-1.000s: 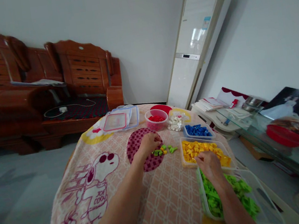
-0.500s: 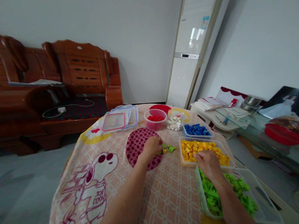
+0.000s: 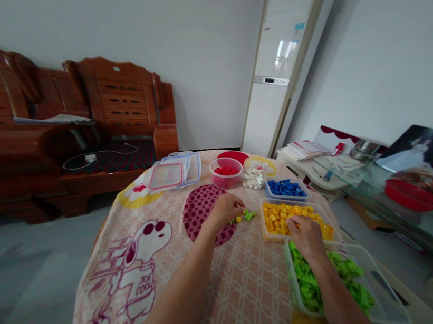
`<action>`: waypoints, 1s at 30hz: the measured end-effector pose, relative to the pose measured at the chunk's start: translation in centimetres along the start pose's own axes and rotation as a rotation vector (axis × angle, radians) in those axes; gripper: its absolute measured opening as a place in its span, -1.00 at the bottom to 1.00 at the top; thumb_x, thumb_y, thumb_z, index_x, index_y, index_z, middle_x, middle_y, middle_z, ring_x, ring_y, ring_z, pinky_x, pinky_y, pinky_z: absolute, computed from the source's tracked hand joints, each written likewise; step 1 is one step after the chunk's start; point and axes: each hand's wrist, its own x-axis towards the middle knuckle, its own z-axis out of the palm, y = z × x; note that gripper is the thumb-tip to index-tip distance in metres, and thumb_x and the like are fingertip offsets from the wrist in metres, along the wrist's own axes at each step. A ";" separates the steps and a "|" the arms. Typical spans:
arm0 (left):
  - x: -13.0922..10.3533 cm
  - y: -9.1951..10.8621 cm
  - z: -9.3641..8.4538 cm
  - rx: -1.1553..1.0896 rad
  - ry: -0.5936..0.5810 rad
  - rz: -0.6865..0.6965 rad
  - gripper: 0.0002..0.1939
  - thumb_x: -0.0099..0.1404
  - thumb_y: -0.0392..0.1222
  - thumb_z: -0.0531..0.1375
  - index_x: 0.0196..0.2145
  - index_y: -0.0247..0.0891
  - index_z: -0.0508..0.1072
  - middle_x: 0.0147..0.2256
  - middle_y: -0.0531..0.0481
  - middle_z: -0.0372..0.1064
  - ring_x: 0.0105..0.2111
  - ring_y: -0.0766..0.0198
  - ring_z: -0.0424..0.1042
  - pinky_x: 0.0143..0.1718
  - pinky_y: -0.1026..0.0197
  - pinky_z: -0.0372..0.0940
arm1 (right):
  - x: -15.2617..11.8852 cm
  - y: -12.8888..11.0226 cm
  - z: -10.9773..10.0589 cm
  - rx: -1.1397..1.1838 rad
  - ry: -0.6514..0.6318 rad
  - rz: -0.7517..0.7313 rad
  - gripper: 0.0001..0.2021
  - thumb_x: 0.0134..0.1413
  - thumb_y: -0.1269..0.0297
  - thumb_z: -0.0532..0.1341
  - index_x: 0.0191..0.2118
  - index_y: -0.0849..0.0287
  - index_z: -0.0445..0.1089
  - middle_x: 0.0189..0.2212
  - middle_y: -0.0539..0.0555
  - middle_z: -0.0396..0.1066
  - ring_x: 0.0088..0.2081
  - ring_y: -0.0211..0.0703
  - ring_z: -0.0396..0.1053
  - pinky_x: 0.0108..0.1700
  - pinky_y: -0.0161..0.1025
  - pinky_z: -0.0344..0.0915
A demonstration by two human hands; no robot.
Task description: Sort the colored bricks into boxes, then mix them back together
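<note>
My left hand (image 3: 227,208) is above the right part of the round dark-red patterned patch (image 3: 199,212), its fingers bent over a few small green and yellow pieces (image 3: 249,214) on the cloth. Whether it grips one is too small to tell. Over the yellow pieces (image 3: 275,216) in their clear box, my right hand (image 3: 304,230) has its fingertips pinched together; what is between them cannot be made out. Its forearm crosses the box of green pieces (image 3: 307,283).
Behind stand a box of blue pieces (image 3: 286,188), white pieces (image 3: 254,177), a round tub of red pieces (image 3: 226,172) and stacked clear lids (image 3: 166,176). A glass shelf (image 3: 367,184) holding a red bowl (image 3: 412,194) is at the right.
My left hand has shifted slightly right and up, over the small green and yellow pieces. My right hand has moved slightly right over the yellow pieces.
</note>
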 end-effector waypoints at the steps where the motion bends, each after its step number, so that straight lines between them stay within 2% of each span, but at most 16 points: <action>1: 0.0 0.2 0.0 -0.022 -0.011 0.005 -0.74 0.14 -0.24 0.14 -0.32 -0.27 0.63 -0.46 0.01 0.54 -0.43 0.32 0.45 -0.36 0.35 0.23 | 0.0 0.0 0.0 -0.001 0.003 0.001 -0.63 0.18 0.22 0.03 -0.56 0.19 0.41 -0.55 0.12 0.45 -0.45 -0.16 0.32 -0.32 -0.26 0.08; 4: -0.2 0.4 -0.1 -0.077 -0.051 0.005 -0.72 0.15 -0.24 0.11 -0.34 -0.29 0.64 -0.49 0.02 0.53 -0.46 0.33 0.44 -0.39 0.36 0.20 | 0.0 0.1 0.1 -0.001 0.009 0.009 -0.64 0.17 0.22 0.03 -0.57 0.19 0.41 -0.55 0.13 0.45 -0.45 -0.16 0.32 -0.33 -0.26 0.07; 7: -0.3 0.3 -0.1 -0.129 -0.068 -0.011 -0.70 0.14 -0.25 0.12 -0.28 -0.30 0.64 -0.50 0.02 0.52 -0.48 0.32 0.43 -0.41 0.36 0.21 | 0.0 0.1 0.1 0.006 0.000 0.019 -0.64 0.17 0.22 0.04 -0.57 0.19 0.41 -0.56 0.12 0.45 -0.46 -0.16 0.32 -0.35 -0.27 0.06; 14: 0.1 -0.1 0.1 -0.257 -0.034 -0.014 -0.73 0.16 -0.23 0.15 -0.26 -0.31 0.62 -0.50 0.03 0.51 -0.48 0.34 0.43 -0.38 0.36 0.24 | 0.0 -0.2 -0.2 0.004 0.011 0.020 -0.64 0.17 0.22 0.03 -0.55 0.19 0.42 -0.55 0.12 0.45 -0.46 -0.16 0.32 -0.34 -0.26 0.08; 19: 0.1 2.1 1.7 -0.342 0.037 0.053 -0.75 0.15 -0.24 0.19 -0.25 -0.33 0.61 -0.41 -0.01 0.55 -0.43 0.34 0.45 -0.36 0.37 0.27 | 0.0 -0.3 -0.1 0.006 0.026 0.018 -0.65 0.17 0.23 0.03 -0.53 0.20 0.44 -0.53 0.14 0.47 -0.44 -0.14 0.34 -0.31 -0.25 0.10; 23: -0.3 4.6 3.7 -0.372 0.050 0.118 -0.71 0.16 -0.27 0.19 -0.16 -0.30 0.59 -0.30 -0.04 0.57 -0.41 0.35 0.47 -0.33 0.37 0.31 | 0.0 0.0 0.0 0.014 0.036 0.026 -0.65 0.18 0.24 0.02 -0.50 0.20 0.46 -0.50 0.16 0.49 -0.43 -0.12 0.36 -0.30 -0.24 0.12; 25: -0.5 5.2 4.1 -0.364 0.065 0.138 -0.68 0.16 -0.29 0.19 -0.13 -0.29 0.57 -0.22 -0.06 0.56 -0.39 0.36 0.48 -0.30 0.36 0.33 | 0.0 0.2 0.1 0.019 0.054 0.043 -0.66 0.18 0.25 0.01 -0.46 0.21 0.47 -0.48 0.17 0.50 -0.41 -0.10 0.37 -0.29 -0.24 0.13; 27: -0.4 5.0 4.0 -0.337 0.090 0.140 -0.68 0.16 -0.31 0.17 -0.13 -0.30 0.57 -0.18 -0.07 0.55 -0.37 0.36 0.49 -0.28 0.35 0.34 | 0.0 0.2 0.0 0.023 0.067 0.060 -0.66 0.17 0.27 0.01 -0.41 0.23 0.49 -0.46 0.18 0.51 -0.39 -0.08 0.39 -0.27 -0.24 0.15; 30: -0.1 3.6 3.0 -0.231 0.108 0.108 -0.70 0.16 -0.31 0.15 -0.16 -0.31 0.58 -0.23 -0.06 0.56 -0.36 0.33 0.49 -0.26 0.33 0.33 | 0.0 0.1 0.0 0.039 0.050 0.068 -0.67 0.16 0.26 0.01 -0.36 0.24 0.51 -0.43 0.18 0.53 -0.36 -0.07 0.41 -0.26 -0.24 0.16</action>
